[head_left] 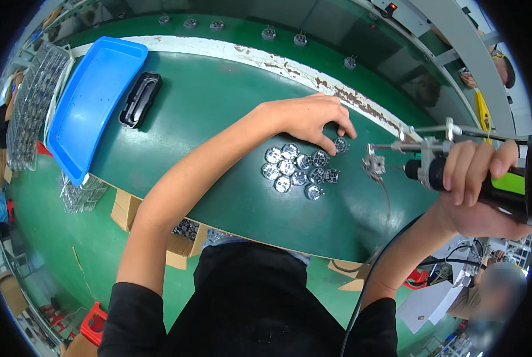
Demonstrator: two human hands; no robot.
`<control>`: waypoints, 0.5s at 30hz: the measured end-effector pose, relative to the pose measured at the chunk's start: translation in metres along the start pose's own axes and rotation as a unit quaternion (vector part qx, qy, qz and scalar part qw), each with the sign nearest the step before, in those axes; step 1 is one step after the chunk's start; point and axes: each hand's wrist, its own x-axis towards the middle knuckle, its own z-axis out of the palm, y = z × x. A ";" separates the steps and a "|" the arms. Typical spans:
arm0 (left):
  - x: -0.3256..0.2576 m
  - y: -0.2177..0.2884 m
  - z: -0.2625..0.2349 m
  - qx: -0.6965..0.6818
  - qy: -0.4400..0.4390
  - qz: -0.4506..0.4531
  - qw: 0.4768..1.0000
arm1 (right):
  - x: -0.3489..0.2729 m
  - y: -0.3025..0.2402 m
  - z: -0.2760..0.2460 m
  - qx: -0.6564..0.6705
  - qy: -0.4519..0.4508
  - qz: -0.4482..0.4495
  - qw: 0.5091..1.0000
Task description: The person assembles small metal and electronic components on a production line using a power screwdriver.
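My left hand (314, 119) reaches over the bench with thumb and fingers apart. A small round metal part (341, 145) lies just beside its thumb and fingertips. Closer to me, a cluster of similar silver parts (286, 167) rests on the green surface. At the right, my right hand (469, 178) is wrapped round a black electric screwdriver (436, 174) with a bright green patch. The screwdriver points left toward a silver metal piece (373, 165) at the end of a rod and bracket fixture (423, 146). Whether the bit touches that piece, I cannot tell.
A blue tray (93, 107) and a black plastic holder (139, 100) stand at the bench's left. Beyond the worn white ledge (248, 53), several parts sit on a green strip. A black cable (370, 276) crosses my right forearm. Cardboard boxes (179, 250) stand below the front edge.
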 end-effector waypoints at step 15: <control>0.028 0.321 0.040 -0.722 -0.078 0.377 0.575 | -0.001 0.001 -0.021 -0.052 0.152 0.077 0.984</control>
